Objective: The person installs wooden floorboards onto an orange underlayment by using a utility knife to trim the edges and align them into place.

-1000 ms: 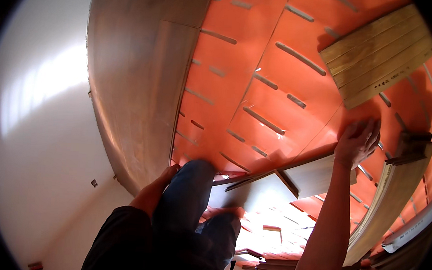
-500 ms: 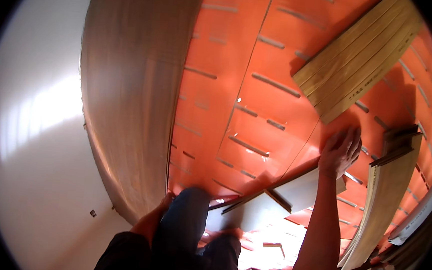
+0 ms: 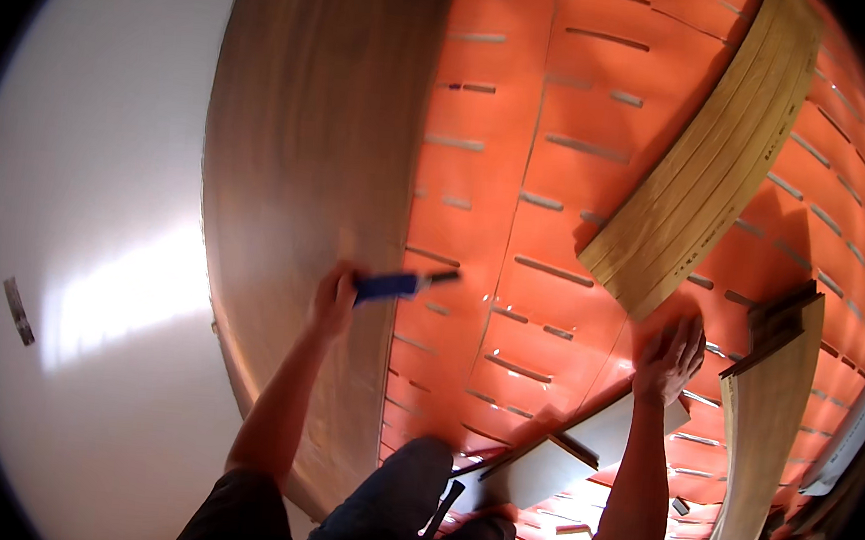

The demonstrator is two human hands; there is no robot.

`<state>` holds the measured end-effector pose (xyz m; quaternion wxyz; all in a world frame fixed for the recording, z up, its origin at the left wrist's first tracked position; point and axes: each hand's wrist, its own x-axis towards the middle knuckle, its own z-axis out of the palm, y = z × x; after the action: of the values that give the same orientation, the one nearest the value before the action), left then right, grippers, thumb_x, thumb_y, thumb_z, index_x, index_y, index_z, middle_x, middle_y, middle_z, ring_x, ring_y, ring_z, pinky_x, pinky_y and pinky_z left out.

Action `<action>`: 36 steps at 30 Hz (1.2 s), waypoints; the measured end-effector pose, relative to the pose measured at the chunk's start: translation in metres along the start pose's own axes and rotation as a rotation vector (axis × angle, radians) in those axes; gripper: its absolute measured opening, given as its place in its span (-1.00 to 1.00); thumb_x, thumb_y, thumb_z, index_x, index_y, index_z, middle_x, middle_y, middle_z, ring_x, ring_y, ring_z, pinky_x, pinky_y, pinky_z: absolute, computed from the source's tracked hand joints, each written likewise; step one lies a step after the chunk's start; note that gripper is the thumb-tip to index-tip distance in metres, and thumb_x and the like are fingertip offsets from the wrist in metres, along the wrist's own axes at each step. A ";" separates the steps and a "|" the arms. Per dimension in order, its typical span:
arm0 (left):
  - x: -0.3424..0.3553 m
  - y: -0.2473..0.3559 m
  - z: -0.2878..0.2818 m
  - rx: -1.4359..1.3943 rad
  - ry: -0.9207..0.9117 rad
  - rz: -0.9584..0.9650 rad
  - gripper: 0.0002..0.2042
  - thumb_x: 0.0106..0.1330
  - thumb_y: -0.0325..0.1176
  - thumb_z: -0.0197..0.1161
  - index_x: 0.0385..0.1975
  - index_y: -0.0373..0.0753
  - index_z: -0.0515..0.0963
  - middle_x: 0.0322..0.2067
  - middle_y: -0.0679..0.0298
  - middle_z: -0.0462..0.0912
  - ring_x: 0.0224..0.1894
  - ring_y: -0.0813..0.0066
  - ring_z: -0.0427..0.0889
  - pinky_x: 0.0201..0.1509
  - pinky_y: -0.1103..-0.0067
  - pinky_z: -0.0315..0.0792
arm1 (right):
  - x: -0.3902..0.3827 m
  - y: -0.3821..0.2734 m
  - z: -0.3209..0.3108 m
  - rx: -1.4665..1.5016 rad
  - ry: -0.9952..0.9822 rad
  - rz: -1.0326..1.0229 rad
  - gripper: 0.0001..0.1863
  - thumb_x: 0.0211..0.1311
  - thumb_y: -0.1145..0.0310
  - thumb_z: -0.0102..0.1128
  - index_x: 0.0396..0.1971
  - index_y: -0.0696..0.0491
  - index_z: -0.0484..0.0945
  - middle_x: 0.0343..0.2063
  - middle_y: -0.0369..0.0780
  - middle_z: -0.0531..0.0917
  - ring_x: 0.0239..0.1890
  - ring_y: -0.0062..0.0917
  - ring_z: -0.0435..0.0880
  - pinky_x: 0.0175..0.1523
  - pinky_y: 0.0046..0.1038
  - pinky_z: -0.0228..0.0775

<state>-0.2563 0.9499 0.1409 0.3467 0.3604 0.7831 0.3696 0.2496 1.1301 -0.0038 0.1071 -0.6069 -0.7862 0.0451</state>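
My left hand (image 3: 333, 298) is closed around a blue tool with a dark narrow end (image 3: 391, 287); motion blurs it, so its exact kind is unclear. The tool is above the edge of the laid brown wood flooring (image 3: 311, 141), pointing right over the orange slotted underlay (image 3: 492, 354). Farther right, my right hand (image 3: 669, 362) leans on the underlay with its fingers apart. Just beyond it lies the near end of a light wood plank with grooved back (image 3: 710, 169). Pale board pieces (image 3: 544, 468) lie below my right hand, partly covered by my right forearm.
A white wall (image 3: 119, 158) borders the flooring on the left. Several stacked planks (image 3: 773, 414) stand at the right, near a white package (image 3: 847, 439). My bent knee (image 3: 402, 489) is beside the flooring edge. Small offcuts lie in bright light at the bottom.
My left hand has come up from beside my knee and now shows the blue tool. My right hand stays by the plank's end. The view has shifted, moving the scene lower.
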 end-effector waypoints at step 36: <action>0.372 -0.003 0.068 0.819 0.280 0.274 -0.48 0.43 -0.27 -0.07 0.39 -0.21 0.33 0.48 0.00 0.24 0.51 -0.06 0.18 0.57 0.04 -0.05 | 0.008 -0.008 -0.005 -0.061 -0.206 0.099 -0.43 0.53 0.12 -0.04 0.38 0.11 0.24 0.39 0.08 0.33 0.39 0.09 0.32 0.44 0.13 0.12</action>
<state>-0.3881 1.2758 0.0028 0.0142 0.5148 0.8491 0.1173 0.2414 1.1350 0.0037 0.0049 -0.6400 -0.7632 0.0882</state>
